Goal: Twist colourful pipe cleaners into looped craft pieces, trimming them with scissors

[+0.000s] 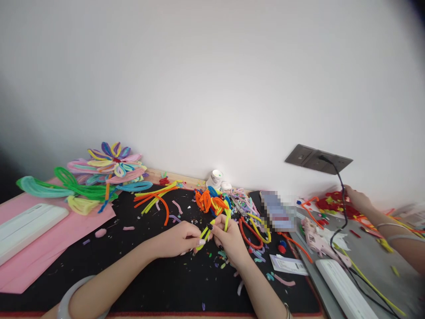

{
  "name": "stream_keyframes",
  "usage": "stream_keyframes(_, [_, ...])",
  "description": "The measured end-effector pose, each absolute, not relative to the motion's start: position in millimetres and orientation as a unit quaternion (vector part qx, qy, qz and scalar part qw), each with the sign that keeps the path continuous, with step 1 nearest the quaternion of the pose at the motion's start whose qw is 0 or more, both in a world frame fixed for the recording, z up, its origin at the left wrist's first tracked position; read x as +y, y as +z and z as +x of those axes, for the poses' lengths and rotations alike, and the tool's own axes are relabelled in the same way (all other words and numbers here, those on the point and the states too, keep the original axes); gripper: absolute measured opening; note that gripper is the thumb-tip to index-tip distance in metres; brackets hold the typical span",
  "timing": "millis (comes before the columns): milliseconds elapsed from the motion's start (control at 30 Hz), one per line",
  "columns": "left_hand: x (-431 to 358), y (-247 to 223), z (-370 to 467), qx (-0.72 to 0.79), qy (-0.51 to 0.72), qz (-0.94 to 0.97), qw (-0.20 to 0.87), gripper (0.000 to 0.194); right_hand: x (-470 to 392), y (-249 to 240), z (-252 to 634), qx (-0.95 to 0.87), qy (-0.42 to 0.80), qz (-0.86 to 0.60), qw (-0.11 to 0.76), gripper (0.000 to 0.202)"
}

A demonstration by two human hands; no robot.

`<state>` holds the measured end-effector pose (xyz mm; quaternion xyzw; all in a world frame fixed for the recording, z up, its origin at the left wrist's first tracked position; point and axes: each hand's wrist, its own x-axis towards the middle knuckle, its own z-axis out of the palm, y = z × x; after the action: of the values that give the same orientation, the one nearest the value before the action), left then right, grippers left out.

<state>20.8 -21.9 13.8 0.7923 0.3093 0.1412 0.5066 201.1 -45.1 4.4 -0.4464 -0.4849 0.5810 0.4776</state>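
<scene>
Near the middle of the black mat [139,274], my left hand [181,239] pinches a bent yellow pipe cleaner [205,235] between thumb and fingers. From the right, my right hand [227,237] has its fingers closed on the same yellow strand, part of which loops up above the knuckles. Just behind the hands is a cluster of orange and blue pipe cleaner loops [203,200]. Loose orange and yellow pipe cleaners [154,195] lie behind my left hand. A red loop [250,235] rests right of my right hand.
Multicoloured pipe cleaner flowers [116,164] and pink paper [36,252] are at left, with a white case [29,228]. At right are a phone [279,210], a pink glue gun [315,239], a black cable [345,208] and another person's hand [358,200]. Scraps litter the mat.
</scene>
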Motion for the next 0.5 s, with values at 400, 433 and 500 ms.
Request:
stream_keyframes(400, [-22.3, 9.9, 19.3, 0.289, 0.121, 0.778, 0.544, 0.037, -47.2, 8.8, 201.1, -0.495, 0.595, -0.438, 0.458, 0.021])
stream_keyframes(433, [-22.5, 9.7, 19.3, 0.286, 0.118, 0.778, 0.547, 0.037, -47.2, 9.6, 201.3, -0.496, 0.599, -0.438, 0.451, 0.022])
stream_keyframes(500, [-22.9, 10.5, 19.5, 0.284, 0.115, 0.778, 0.549, 0.036, -47.2, 10.5, 201.9, -0.499, 0.6, -0.444, 0.44, 0.023])
